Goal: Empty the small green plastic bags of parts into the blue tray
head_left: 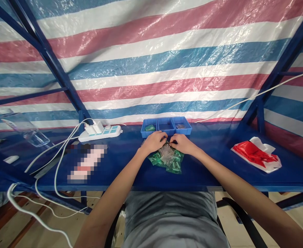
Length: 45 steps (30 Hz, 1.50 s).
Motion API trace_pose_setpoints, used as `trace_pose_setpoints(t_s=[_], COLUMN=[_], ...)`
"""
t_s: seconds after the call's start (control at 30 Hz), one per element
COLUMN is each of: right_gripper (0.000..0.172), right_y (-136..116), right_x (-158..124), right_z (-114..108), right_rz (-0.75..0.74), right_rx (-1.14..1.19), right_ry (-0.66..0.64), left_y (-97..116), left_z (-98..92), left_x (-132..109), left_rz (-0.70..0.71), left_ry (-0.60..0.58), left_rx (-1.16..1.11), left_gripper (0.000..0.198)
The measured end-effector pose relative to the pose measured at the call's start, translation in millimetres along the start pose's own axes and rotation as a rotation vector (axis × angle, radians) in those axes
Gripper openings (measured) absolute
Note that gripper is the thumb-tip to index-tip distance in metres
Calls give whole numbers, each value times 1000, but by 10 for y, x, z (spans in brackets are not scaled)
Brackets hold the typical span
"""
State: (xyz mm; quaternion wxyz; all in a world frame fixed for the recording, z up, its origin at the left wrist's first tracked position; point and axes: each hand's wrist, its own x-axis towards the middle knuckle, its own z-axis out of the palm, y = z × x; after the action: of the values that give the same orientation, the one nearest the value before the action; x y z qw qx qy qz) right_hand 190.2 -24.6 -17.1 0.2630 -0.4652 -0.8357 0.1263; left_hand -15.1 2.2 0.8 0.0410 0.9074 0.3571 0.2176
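Green, shiny packets (175, 166) lie fanned under a greyish clump (167, 154) between and before the left hand (154, 140) and right hand (181, 143), both curled, though I cannot tell what they grip, with a blue three-part tray (166, 125) just beyond, a white power strip (97, 136) leftward and a red-and-white package (256, 155) rightward.

Grey clothing (170, 229) covers the body at the near middle, paler nearest, darker and creased farther off; forearms (120, 181), left hand (154, 142) and right hand (181, 143) are bare
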Motion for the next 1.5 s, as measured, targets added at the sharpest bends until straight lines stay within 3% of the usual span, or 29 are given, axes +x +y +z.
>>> trace_pose_setpoints(t_s=[0.23, 0.73, 1.2, 1.5], right_gripper=[15, 15, 14, 16], right_y=[-22, -59, -15, -59], right_x=[-2, 9, 26, 23], right_z=[14, 32, -25, -28], right_rz=[-36, -39, 124, 157], right_rx=[25, 7, 166, 290], right_ry=[19, 62, 155, 182], left_y=[-20, 8, 7, 81], left_z=[0, -18, -30, -99], left_x=[13, 6, 10, 8], left_rz=[-73, -34, 37, 59], left_ry=[75, 41, -10, -15], left_rx=[-3, -17, -21, -52], left_gripper=[24, 24, 16, 24])
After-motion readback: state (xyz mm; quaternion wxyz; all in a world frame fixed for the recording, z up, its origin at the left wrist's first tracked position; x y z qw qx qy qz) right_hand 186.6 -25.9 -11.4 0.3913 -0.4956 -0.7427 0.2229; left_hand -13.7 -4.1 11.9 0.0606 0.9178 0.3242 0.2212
